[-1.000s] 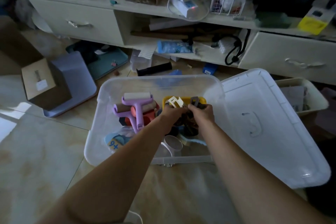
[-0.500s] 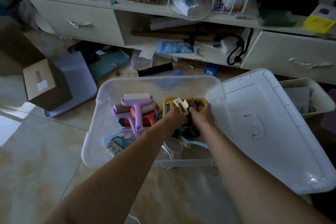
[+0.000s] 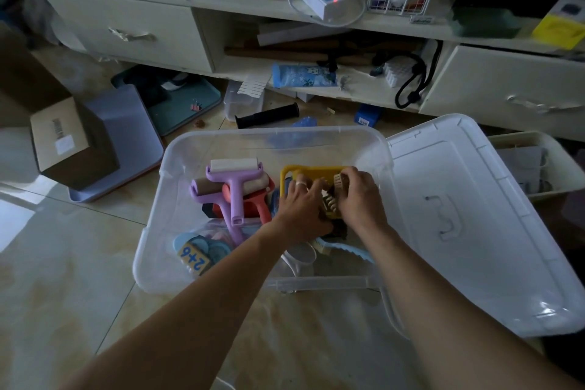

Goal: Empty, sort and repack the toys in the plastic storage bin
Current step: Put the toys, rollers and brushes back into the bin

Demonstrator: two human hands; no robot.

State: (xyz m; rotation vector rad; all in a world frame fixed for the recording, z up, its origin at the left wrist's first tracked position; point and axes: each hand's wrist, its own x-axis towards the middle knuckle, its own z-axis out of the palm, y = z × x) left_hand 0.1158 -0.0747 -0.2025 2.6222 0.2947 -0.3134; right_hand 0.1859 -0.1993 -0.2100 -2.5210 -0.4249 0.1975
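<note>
Left hand (image 3: 300, 209) and right hand (image 3: 356, 196) both inside the clear plastic storage bin (image 3: 177, 168), side by side over the yellow tray (image 3: 291, 172). Right hand with fingers curled round a small pale toothed toy (image 3: 338, 182); left hand with fingers spread over dark pieces, grip not discernible. Left of the hands, within the bin: purple roller (image 3: 234, 190) lying across a red-handled roller (image 3: 259, 203). Near the front wall: blue number card reading "2+6" (image 3: 193, 258) and a light-blue wavy-edged strip (image 3: 351, 250). Bin resting on the tiled floor (image 3: 63, 294); detached white lid (image 3: 468, 215) lying just beside it on the right. Farther left: cardboard box (image 3: 66, 139). Behind: cluttered cream cabinet (image 3: 126, 25).
</note>
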